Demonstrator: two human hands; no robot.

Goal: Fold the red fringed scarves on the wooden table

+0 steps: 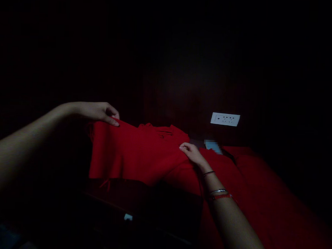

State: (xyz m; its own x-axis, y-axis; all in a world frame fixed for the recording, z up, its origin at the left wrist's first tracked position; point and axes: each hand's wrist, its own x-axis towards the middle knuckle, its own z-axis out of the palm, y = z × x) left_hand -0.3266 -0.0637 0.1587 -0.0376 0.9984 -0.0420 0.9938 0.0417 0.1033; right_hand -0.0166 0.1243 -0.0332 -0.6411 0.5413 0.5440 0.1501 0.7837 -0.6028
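Observation:
A red cloth (143,152) is stretched between my two hands above a dark surface, with its near edge hanging down and loose threads at the lower left. Its far side is bunched into folds. At the cloth's upper left corner, my left hand (105,113) pinches the edge between thumb and fingers. My right hand (191,151) grips the cloth farther right, fingers closed on it; bracelets circle that wrist. More red fabric (261,193) spreads out beneath and beyond my right forearm; in the gloom I cannot tell where it meets the cloth.
A white socket plate (225,119) is on the dark wall behind. Below it lies a small pale blue item (213,146), partly blurred out. A small white piece (128,217) shows low on the dark furniture front. Most surroundings are too dark to make out.

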